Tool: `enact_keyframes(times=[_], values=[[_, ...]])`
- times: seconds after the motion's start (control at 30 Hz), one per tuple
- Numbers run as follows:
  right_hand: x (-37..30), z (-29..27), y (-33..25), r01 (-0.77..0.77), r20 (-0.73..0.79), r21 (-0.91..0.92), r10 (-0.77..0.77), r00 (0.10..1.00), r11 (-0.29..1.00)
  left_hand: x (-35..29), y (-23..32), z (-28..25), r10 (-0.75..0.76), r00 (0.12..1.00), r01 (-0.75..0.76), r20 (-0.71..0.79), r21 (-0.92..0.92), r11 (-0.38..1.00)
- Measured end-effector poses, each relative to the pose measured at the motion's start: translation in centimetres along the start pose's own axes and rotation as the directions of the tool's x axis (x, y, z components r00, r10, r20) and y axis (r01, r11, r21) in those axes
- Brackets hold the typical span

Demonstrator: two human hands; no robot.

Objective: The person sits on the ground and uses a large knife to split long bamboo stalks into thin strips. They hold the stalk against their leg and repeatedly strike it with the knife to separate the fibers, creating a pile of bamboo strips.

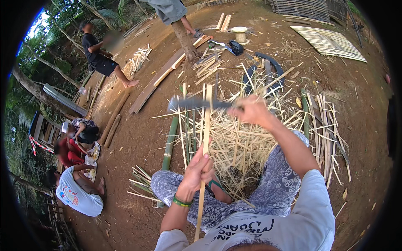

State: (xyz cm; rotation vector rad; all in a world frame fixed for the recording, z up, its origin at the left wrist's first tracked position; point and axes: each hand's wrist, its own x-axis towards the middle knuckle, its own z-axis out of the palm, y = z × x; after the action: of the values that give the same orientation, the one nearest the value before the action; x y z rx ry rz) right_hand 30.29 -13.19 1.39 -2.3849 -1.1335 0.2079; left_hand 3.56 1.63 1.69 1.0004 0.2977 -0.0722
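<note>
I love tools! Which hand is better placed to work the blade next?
Probably the right hand: it holds the motion-blurred blade, which crosses the pale strip in view. The left hand grips that strip lower down.

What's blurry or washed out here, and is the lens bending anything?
Head view: the blade is smeared, probably by motion, and the right hand is soft, while the pale strip in the left hand looks sharper; head view: bright sky washes out at upper left; head view: the scene bows toward black, rounded edges.
</note>
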Motion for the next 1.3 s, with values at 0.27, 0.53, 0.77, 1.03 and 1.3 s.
enact_keyframes(times=[0.27, 0.53, 0.77, 1.03, 1.3], values=[[0.7, -3.8, 13.3, -0.237, -0.531, 0.417, 0.447, 0.72, 0.877, -4.2, -2.6, -5.0, 0.002, 0.999, -0.014, -0.053, -0.232, 0.973], [-1.8, 1.8, 0.8, 0.157, -0.2, 0.158, -0.125, 0.972, 0.975, 1.7, -0.3, -3.2, 0.11, 0.994, -0.112, -0.015, -0.144, 0.983], [-4.2, 3.6, -3.2, 0.401, -0.238, -0.125, -0.42, 0.876, 0.907, 3.2, -0.9, -0.4, 0.105, 0.99, -0.108, -0.099, -0.032, 0.994], [-0.6, 1.4, 1.6, 0.26, -0.27, -0.2, -0.308, 0.912, 0.945, -0.2, -2.2, -0.2, -0.016, 0.999, 0.023, 0.035, -0.202, 0.979], [2.1, -4.6, 9.3, -0.092, -0.546, 0.22, 0.2, 0.813, 0.971, -5.0, -5.8, -4.3, 0.059, 0.978, 0.039, 0.202, -0.45, 0.892]])
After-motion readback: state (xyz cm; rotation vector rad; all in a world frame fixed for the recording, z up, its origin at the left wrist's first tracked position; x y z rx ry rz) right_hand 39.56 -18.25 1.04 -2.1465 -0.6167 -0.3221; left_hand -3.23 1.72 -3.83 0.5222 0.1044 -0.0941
